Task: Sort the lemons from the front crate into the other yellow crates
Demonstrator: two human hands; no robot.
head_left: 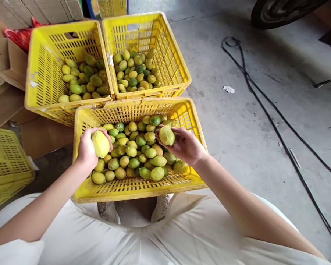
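Observation:
My left hand [88, 147] is closed around a large yellow lemon [100, 144] above the left side of the near yellow crate [138, 193]. Over that crate's right side, my right hand [186, 145] is turned palm up, its fingers cupped around a yellow-green lemon [167, 135]. Below both hands lies a heap of loose yellow and green lemons [134, 151] in the near crate. Part of the heap is hidden by the hands.
Behind stand two more yellow crates, a left one [34, 79] and a right one [179, 62], each partly filled with lemons. Cardboard [5, 92] and another yellow crate [5, 162] are at left. A black cable [270, 117] crosses the floor at right, near a wheel [264, 18].

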